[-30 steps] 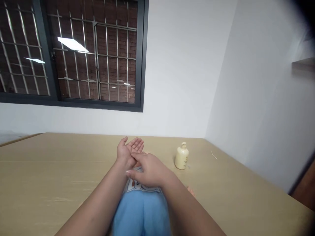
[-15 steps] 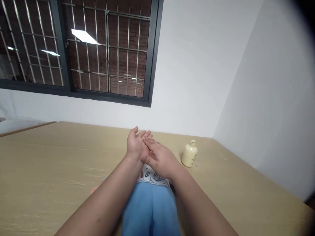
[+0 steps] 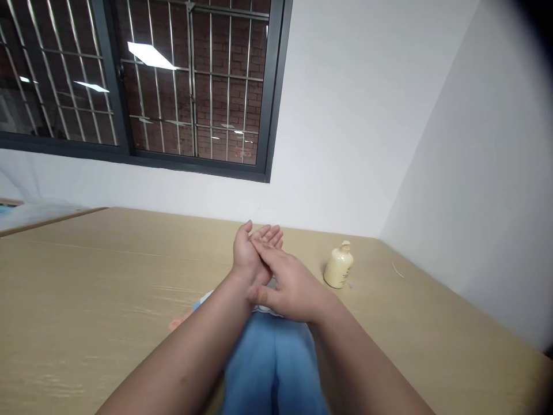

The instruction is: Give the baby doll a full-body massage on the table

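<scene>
My left hand (image 3: 257, 251) is turned palm up, its fingers stretched out and its thumb raised. Across its palm lies my right hand (image 3: 298, 282), the fingers laid flat on it and the thumb against the left wrist. No object shows between the two hands. Beneath them, on the table, is a blue garment (image 3: 276, 357) with two leg-like parts; a pale piece with a scalloped edge at its top is mostly covered by my hands. A peach-coloured part (image 3: 178, 320) pokes out beside my left forearm; I cannot tell what it is.
A cream pump bottle (image 3: 339, 267) with dark lettering stands to the right of my hands on the wood-coloured table (image 3: 108, 271). Farther right lies a thin pale strip (image 3: 398, 270). A white wall (image 3: 337, 115) and a barred window (image 3: 194, 86) are behind the table.
My right hand has slid from the left palm down toward the wrist. Both hands appear slightly farther right, and the camera view has shifted a little.
</scene>
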### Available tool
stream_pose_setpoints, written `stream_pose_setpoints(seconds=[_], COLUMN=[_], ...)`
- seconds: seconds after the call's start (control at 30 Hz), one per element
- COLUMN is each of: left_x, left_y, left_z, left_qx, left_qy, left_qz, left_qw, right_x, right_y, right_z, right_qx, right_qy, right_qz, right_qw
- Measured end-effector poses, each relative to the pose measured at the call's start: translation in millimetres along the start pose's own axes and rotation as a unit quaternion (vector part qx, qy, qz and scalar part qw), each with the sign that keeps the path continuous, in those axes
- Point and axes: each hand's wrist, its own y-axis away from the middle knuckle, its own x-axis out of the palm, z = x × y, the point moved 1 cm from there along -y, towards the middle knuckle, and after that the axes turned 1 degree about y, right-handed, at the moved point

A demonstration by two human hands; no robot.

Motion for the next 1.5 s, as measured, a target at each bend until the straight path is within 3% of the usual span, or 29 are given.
stream_pose_setpoints(seconds=[0.1, 0.2, 0.3, 0.47, 0.6, 0.8, 0.93, 1.17, 1.33, 1.5], left_x=[8.3, 9.2, 2.5, -13.8, -16.3, 2.8, 7.5, -18.4, -19.5, 0.3], left_y=[7.8, 7.7, -0.6, -16.4, -16.4, 4.5, 9.9, -17.8, -19.4, 3.4], left_z=[8.9, 1.7, -14.2, -27.1, -15.8, 4.6, -8.8, -37.7, -28.1, -11.6], left_qx=[-0.043, -0.058, -0.02, 0.046, 0.024, -0.041, -0.062, 0.021, -0.003, -0.036], left_qy=[-0.002, -0.018, -0.037, -0.066, -0.051, -0.024, -0.035, -0.04, -0.049, -0.038], left_qz=[-0.025, -0.033, -0.042, -0.054, -0.027, -0.013, -0.02, -0.037, -0.025, 0.003], left_qw=[0.999, 0.998, 0.998, 0.995, 0.998, 0.999, 0.997, 0.998, 0.998, 0.999], right_x=[1.8, 0.6, -2.6, -4.8, 0.0, 9.7, 9.7, 10.0, 16.3, 14.5], right_y=[-2.5, -3.3, -1.5, 3.9, 2.9, -5.0, -6.8, -2.1, -1.2, -4.8], right_z=[-16.6, -27.2, -23.7, 5.8, 13.9, -13.2, -24.9, -5.3, 8.6, -8.6], right_qx=[0.022, 0.052, 0.067, 0.059, 0.055, 0.045, 0.055, 0.024, -0.017, -0.01], right_qy=[0.045, 0.058, 0.049, -0.006, -0.029, 0.029, 0.068, 0.047, 0.032, 0.043], right_qz=[0.005, 0.021, 0.017, 0.032, 0.018, 0.012, 0.029, 0.04, 0.026, 0.002], right_qw=[0.999, 0.997, 0.996, 0.998, 0.998, 0.998, 0.996, 0.998, 0.999, 0.999])
